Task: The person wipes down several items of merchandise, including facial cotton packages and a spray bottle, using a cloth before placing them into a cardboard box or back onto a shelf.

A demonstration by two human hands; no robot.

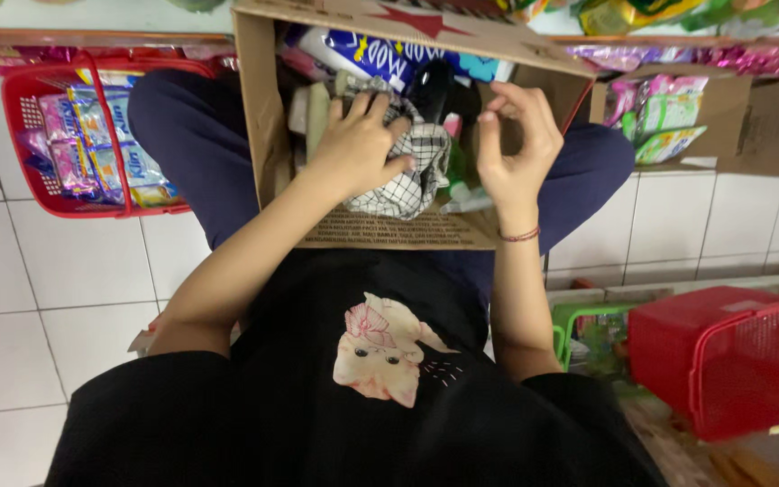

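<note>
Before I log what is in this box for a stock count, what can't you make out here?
Head view only:
- Bottom of the brown cardboard box: covered by the black-and-white checked cloth and the left hand.
- Right hand: whether its curled fingers hold anything cannot be told.
- Red plastic basket: cut off by the right edge.
- Dark bottle-like thing: kind unclear, half buried.

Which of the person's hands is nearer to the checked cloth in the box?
Left. The left hand rests on the checked cloth, fingers pressing it. The right hand is beside the cloth, apart from it, fingers curled over the box.
</note>
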